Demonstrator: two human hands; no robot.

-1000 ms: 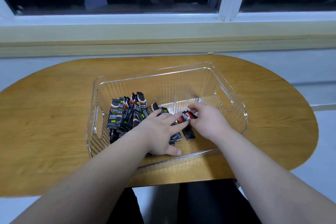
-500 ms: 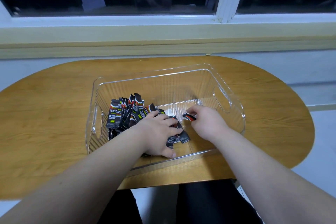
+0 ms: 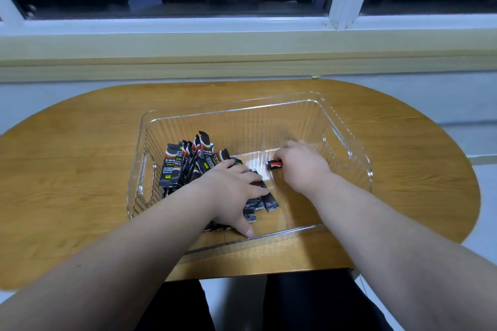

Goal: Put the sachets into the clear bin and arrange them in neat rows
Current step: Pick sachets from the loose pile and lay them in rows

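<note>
From the head view, all the sachets I can see are already inside the clear bin [image 3: 242, 126], which sits in the middle of the wooden table [image 3: 80, 156] under the window. None lie out on the tabletop, so I judge the loading done and the arranging in hand.

A standing bunch of sachets [image 3: 185, 161] leans against the bin's left end, fanned and uneven, not a true row. My left hand [image 3: 228, 188] lies palm down on the loose sachets [image 3: 262, 200] heaped flat near the middle of the floor, fingers spread over them and thumb tip down by the near wall. My right hand [image 3: 301, 166] is just beside it, further right, with its fingers curled. It pinches one red-and-black sachet [image 3: 274, 164] by its end, the free end pointing left toward the pile.

Next, I think, this sachet has to stand on edge against the bunch. That calls for my left hand to brace the leaning ones upright while my right slides it in parallel, and the flat heap follows one by one.
</note>
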